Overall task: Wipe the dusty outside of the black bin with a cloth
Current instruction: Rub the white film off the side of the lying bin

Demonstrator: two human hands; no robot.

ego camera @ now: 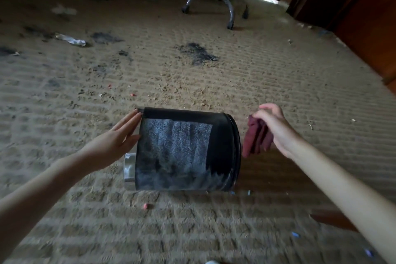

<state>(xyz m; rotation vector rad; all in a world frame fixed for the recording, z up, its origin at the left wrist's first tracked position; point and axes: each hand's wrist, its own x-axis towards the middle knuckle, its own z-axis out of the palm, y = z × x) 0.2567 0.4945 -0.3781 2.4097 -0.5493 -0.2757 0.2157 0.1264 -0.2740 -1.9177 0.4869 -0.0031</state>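
Bracing the black bin (220, 146), which lies on its side on the carpet (192, 83), with the straight left fingers (128, 122) flat against its end, draw the red cloth (256, 137), pinched in the curled right fingers (267, 109) just beside the other end, firmly across the grey dust (177, 141).

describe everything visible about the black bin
The black bin is a round can lying on its side on the carpet. Grey dust coats most of its upturned side; the far edge and right end look clean. A rim rings the right end; something silvery shows at the left. The left hand rests flat against the left end; a dark red cloth hangs just right of it.
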